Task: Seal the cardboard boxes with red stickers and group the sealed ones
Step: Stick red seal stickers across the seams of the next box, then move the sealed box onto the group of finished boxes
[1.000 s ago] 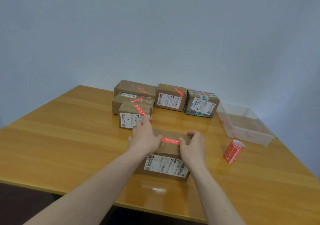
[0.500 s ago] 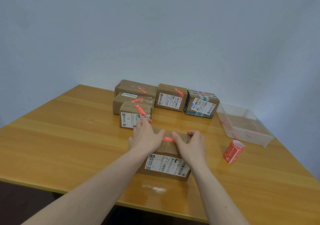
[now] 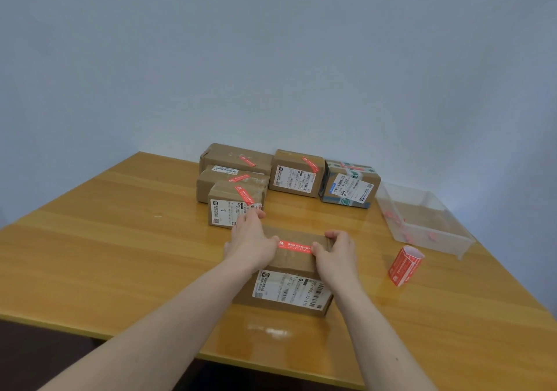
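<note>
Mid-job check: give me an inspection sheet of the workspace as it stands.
Surface: wooden table, glossy.
Job's things: near box with red sticker across its top; five stickered boxes grouped at the back; sticker roll at right.
Clutter: clear tray holding red scraps.
Grips: left hand and right hand press on the near box's top at the sticker's ends.
Cables: nothing seen.
Surroundings: plain pale wall.

Wooden table: honey-coloured, glossy top with lengthwise grain bands; soft glare patches near its front edge and toward the right side. Far edge meets a plain pale blue-grey wall, evenly lit, slightly brighter at lower right. Below the table's front edge, dark floor.
</note>
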